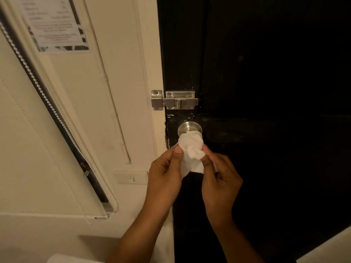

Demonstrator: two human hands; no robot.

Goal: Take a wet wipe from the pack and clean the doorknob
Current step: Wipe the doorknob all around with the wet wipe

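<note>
Item: wet wipe (190,149), white, crumpled, at centre frame. It is draped over the doorknob (189,128), covering the knob's front; only the steel collar shows above the cloth.

Holders: my left hand (165,173) pinches the wipe's left edge between thumb and fingers; my right hand (220,179) pinches the right edge the same way. Both grips are closed on the cloth, not on the knob itself.

Setting: dark door (266,73); slide bolt (174,100) just above the knob; pale wall (114,111) at left. The pack is not in view.

Hazards, as I judge them:
- With edge pinches only, the wipe may slide off the round knob when I rub (the wet cloth has little purchase on smooth steel).
- Uneven pull from one hand could bunch the cloth and leave the back of the knob untouched.
- Twisting hard may turn the latch.
- The loose tail hanging between my hands could snag.
</note>
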